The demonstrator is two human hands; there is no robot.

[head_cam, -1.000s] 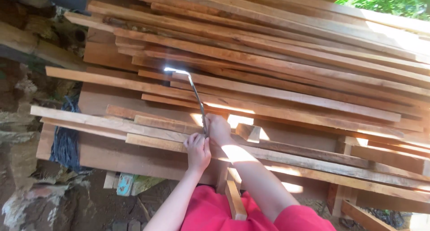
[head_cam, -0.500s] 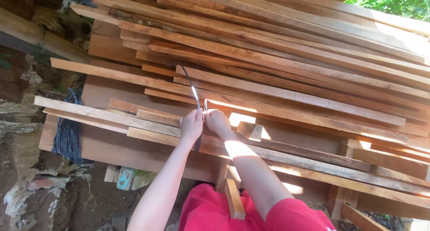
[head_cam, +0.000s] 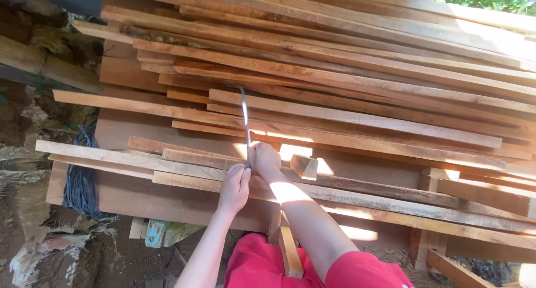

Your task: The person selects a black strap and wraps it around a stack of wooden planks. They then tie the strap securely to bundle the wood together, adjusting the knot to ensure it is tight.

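Head view showed both hands closed on a thin metal bar [head_cam: 244,117]: right hand [head_cam: 263,158] gripped its low end, left hand [head_cam: 234,188] just below at 7 o'clock. Its hooked tip sat among stacked planks [head_cam: 357,81] at 12 o'clock; none looked lifted yet.

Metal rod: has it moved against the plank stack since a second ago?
Yes. The metal rod now stands nearly upright over the planks; its top had leaned left. Both the left hand and right hand grip it.

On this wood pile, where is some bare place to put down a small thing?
The wide board face right of the right hand, beside the small wood block, lies bare. Above the metal rod, the stacked planks crowd tightly. The left hand rests on the front strips.
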